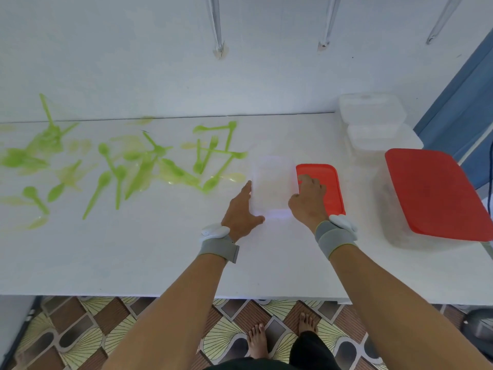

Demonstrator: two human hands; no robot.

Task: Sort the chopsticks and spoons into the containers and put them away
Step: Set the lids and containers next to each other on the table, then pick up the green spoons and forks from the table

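Left hand (240, 212) flat against clear container (270, 188) | right hand (309, 196) fingers curled on its rim | I'd steady both sides, keep red lid (322, 188) clear.

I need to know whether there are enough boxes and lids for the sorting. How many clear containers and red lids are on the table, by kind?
Clear containers: 4 (open small one between the hands, two stacked at the back, the large lidded one)
Red lids: 2 (small, lying loose; large, on its container)
Total: 6
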